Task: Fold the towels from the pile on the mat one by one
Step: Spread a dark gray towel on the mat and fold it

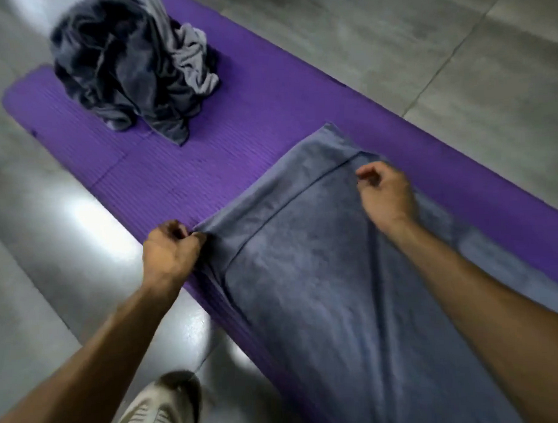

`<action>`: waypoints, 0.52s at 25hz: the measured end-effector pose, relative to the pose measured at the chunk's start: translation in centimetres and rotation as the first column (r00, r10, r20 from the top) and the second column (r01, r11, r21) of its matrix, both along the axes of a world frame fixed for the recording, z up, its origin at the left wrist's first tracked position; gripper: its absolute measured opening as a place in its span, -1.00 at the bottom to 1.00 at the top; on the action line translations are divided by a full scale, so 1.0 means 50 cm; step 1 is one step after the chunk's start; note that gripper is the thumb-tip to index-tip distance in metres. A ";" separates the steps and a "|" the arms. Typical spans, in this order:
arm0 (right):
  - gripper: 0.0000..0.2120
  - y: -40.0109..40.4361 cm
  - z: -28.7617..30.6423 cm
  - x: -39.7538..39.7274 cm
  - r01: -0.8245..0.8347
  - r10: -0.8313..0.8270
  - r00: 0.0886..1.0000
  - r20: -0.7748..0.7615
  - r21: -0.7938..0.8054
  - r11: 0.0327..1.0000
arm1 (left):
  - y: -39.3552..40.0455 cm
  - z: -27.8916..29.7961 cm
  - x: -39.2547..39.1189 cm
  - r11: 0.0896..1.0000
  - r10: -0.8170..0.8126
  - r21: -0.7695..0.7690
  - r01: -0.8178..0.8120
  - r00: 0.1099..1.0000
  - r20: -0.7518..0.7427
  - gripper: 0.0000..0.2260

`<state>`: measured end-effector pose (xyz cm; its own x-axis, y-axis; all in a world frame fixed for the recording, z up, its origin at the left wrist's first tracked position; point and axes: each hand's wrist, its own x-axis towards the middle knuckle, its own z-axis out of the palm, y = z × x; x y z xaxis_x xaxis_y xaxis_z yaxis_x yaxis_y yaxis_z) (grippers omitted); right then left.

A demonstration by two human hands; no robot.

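A blue-grey towel (321,273) lies spread across the purple mat (236,124), reaching from just beyond both hands back toward the person, with a straight fold line running between the two hands. The left hand (170,250) pinches the towel's near-left corner at the mat's edge, while the right hand (386,193), fingers curled, sits on the cloth near the far edge; whether it grips fabric is unclear. Well beyond the left hand a crumpled pile of dark and pale grey towels (133,64) rests on the mat, and below that hand a pale shoe (155,408) stands on the grey tiled floor (455,47).
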<state>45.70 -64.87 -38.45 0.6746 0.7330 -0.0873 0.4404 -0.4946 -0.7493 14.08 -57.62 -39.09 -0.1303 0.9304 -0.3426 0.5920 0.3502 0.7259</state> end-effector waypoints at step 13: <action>-0.89 0.293 -0.066 0.053 0.002 0.023 0.996 0.082 -0.292 0.956 | -0.008 -0.014 -0.088 0.993 0.053 -0.117 -0.021 0.960 0.274 -0.74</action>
